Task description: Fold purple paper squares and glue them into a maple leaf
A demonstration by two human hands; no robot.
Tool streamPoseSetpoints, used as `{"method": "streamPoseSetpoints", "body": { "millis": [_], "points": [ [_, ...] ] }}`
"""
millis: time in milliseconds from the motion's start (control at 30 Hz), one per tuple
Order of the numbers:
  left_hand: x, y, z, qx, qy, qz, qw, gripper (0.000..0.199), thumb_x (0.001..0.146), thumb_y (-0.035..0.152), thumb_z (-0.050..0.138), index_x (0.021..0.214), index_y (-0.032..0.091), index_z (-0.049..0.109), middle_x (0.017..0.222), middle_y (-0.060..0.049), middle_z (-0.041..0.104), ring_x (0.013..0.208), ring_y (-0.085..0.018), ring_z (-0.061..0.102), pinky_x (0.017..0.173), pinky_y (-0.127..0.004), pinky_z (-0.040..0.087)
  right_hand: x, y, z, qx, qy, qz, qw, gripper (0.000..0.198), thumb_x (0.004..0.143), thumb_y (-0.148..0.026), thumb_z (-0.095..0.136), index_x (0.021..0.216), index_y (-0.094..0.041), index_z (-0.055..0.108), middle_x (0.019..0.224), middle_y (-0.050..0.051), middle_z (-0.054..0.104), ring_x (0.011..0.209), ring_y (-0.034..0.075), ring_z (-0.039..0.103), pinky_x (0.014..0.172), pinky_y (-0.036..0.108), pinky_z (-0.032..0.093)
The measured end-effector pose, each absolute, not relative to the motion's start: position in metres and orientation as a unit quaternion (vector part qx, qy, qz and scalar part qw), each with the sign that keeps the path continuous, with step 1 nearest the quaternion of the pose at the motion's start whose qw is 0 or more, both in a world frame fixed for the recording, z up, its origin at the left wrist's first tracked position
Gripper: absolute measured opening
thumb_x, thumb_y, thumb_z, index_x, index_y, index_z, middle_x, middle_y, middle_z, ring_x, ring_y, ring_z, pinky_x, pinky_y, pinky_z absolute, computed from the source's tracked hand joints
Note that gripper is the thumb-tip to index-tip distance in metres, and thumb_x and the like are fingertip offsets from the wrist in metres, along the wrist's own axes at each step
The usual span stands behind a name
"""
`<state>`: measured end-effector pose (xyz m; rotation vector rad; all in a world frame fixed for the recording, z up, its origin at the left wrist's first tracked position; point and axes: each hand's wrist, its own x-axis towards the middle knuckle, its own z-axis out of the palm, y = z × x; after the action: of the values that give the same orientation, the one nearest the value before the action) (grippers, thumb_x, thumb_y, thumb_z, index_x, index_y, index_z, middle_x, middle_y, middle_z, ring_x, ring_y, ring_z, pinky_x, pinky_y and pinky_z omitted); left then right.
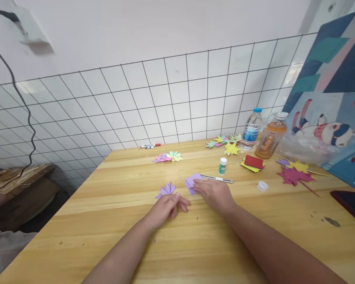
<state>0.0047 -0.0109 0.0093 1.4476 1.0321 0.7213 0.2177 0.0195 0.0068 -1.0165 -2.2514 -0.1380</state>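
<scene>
Touching the lavender paper (189,182) at its right side: fingertips of the right hand (217,195), index foremost, the others bunched behind it. Cannot tell whether the thumb pinches from beneath; the hand hides it. Paper lies on the wooden table (130,244), ahead of and between the two hands.

Left hand (165,208): fingers loosely bent, thumb apart from them, nothing seen in the grasp. Just beyond it, a purple paper leaf (167,189), near edge partly covered by the hand.

Close past the right hand, a slim pen (221,180) lying flat; behind it, a glue stick (222,166) upright. Translucent cap (262,186) to the right, with red and yellow sheets (253,162) stacked farther back.

Farther out: pink and pale green leaves (168,157) beyond the purple one; crimson leaf (292,176) at far right; two bottles, clear (251,130) and amber (271,138), standing near the tiled wall (177,94).
</scene>
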Motion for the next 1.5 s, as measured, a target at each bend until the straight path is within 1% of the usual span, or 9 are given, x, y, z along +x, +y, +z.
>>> {"method": "streamPoseSetpoints", "body": {
  "millis": [100, 233, 400, 633, 767, 867, 1167, 1333, 1500],
  "points": [
    [0.012, -0.016, 0.012, 0.469, 0.427, 0.303, 0.711, 0.064, 0.081, 0.066, 0.029, 0.099, 0.014, 0.062, 0.077, -0.01, 0.067, 0.04, -0.007, 0.048, 0.032, -0.018, 0.014, 0.211, 0.001, 0.012, -0.256, -0.876, -0.112, 0.393, 0.018, 0.087, -0.021, 0.05, 0.096, -0.022, 0.066, 0.108, 0.0, 0.067, 0.082, 0.012, 0.062, 0.074, 0.024, 0.044],
    [0.017, -0.017, 0.009, 0.416, 0.436, 0.403, 0.688, 0.032, 0.071, 0.045, 0.064, 0.075, 0.015, 0.055, 0.053, 0.004, 0.053, 0.038, -0.005, 0.045, 0.033, -0.015, 0.023, 0.199, -0.014, 0.018, -0.169, -0.91, -0.148, 0.348, 0.019, 0.087, -0.021, 0.051, 0.099, -0.023, 0.065, 0.108, -0.002, 0.067, 0.067, 0.011, 0.055, 0.059, 0.026, 0.042],
    [0.01, -0.011, 0.006, 0.457, 0.445, 0.422, 0.644, 0.03, 0.073, 0.044, 0.062, 0.074, 0.015, 0.054, 0.046, 0.007, 0.046, 0.033, -0.003, 0.034, 0.032, -0.016, 0.022, 0.2, -0.009, 0.022, -0.226, -0.921, -0.075, 0.308, 0.026, 0.086, -0.025, 0.052, 0.11, -0.029, 0.061, 0.128, -0.002, 0.054, 0.1, 0.02, 0.051, 0.085, 0.036, 0.043],
    [0.008, -0.013, 0.009, 0.581, 0.495, 0.331, 0.555, 0.029, 0.078, 0.043, 0.053, 0.07, 0.015, 0.054, 0.049, 0.005, 0.048, 0.038, -0.005, 0.038, 0.039, -0.018, 0.027, 0.205, 0.003, 0.015, -0.299, -0.864, 0.123, 0.385, 0.006, 0.077, -0.026, 0.062, 0.079, -0.024, 0.067, 0.128, 0.004, 0.052, 0.121, 0.024, 0.041, 0.101, 0.044, 0.032],
    [0.012, -0.017, 0.007, 0.642, 0.499, 0.292, 0.504, 0.029, 0.082, 0.039, 0.048, 0.066, 0.015, 0.053, 0.051, 0.004, 0.049, 0.041, -0.006, 0.036, 0.041, -0.018, 0.027, 0.197, 0.005, 0.006, -0.385, -0.769, 0.342, 0.378, 0.007, 0.079, -0.026, 0.057, 0.078, -0.02, 0.06, 0.097, 0.006, 0.067, 0.089, 0.018, 0.062, 0.078, 0.032, 0.049],
    [0.013, -0.018, 0.008, 0.618, 0.488, 0.302, 0.537, 0.041, 0.087, 0.047, 0.037, 0.069, 0.014, 0.055, 0.058, -0.001, 0.056, 0.046, -0.008, 0.045, 0.043, -0.019, 0.034, 0.193, 0.004, 0.005, -0.43, -0.726, 0.397, 0.361, 0.01, 0.078, -0.028, 0.056, 0.074, -0.019, 0.057, 0.072, 0.0, 0.064, 0.065, 0.013, 0.06, 0.059, 0.023, 0.048],
    [0.015, -0.017, 0.007, 0.603, 0.484, 0.3, 0.558, 0.035, 0.08, 0.048, 0.052, 0.074, 0.014, 0.059, 0.062, -0.002, 0.062, 0.054, -0.01, 0.055, 0.051, -0.021, 0.043, 0.19, 0.001, 0.007, -0.447, -0.705, 0.394, 0.384, 0.008, 0.077, -0.025, 0.055, 0.073, -0.019, 0.059, 0.071, 0.0, 0.062, 0.067, 0.012, 0.059, 0.058, 0.021, 0.048],
    [0.014, -0.015, 0.0, 0.6, 0.485, 0.319, 0.55, 0.031, 0.081, 0.045, 0.052, 0.081, 0.015, 0.059, 0.065, -0.002, 0.061, 0.054, -0.01, 0.054, 0.05, -0.02, 0.043, 0.19, 0.005, 0.0, -0.436, -0.694, 0.418, 0.393, 0.031, 0.076, -0.028, 0.058, 0.106, -0.02, 0.057, 0.084, 0.003, 0.067, 0.073, 0.014, 0.062, 0.063, 0.025, 0.05],
    [0.013, -0.012, 0.001, 0.611, 0.501, 0.319, 0.524, 0.028, 0.08, 0.043, 0.054, 0.08, 0.015, 0.058, 0.064, -0.001, 0.06, 0.052, -0.009, 0.052, 0.051, -0.021, 0.043, 0.189, 0.008, 0.0, -0.457, -0.711, 0.408, 0.346, 0.017, 0.079, -0.031, 0.054, 0.076, -0.019, 0.066, 0.072, 0.001, 0.068, 0.065, 0.013, 0.06, 0.059, 0.023, 0.047]
  ]
}}
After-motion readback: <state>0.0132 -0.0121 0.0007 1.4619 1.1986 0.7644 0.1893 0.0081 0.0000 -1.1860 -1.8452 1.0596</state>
